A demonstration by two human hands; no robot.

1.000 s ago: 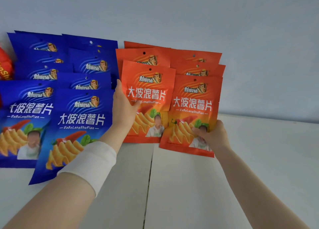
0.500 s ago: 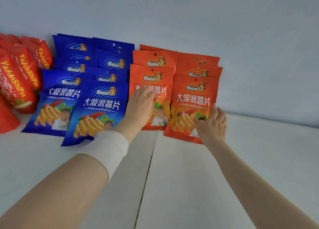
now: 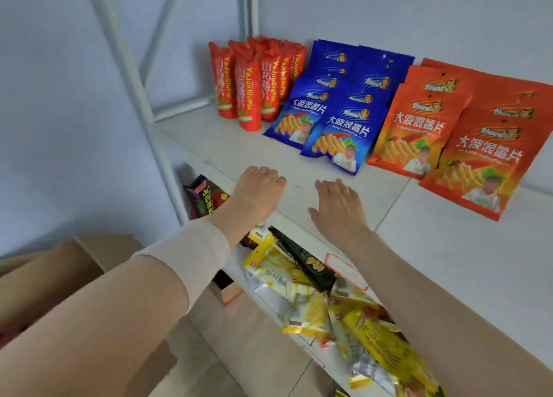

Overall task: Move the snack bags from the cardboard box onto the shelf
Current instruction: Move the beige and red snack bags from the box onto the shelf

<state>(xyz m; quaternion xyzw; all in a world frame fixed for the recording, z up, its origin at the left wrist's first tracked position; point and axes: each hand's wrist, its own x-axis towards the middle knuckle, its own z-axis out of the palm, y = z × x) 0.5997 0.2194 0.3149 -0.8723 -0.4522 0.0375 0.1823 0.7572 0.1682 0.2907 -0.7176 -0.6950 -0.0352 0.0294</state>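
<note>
Left hand [image 3: 258, 191], right hand [image 3: 337, 206] off bags [image 3: 414, 133]

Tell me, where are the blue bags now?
Head view: the blue bags stand on the shelf, between red bags at left and orange bags at right.

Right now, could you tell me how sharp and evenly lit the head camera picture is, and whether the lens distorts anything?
Head view: soft, even light, no glare on the orange bags; head view: slight blur softens their small print and the yellow bags below; head view: the wide lens tilts the shelf post and stretches the near forearms.
</note>
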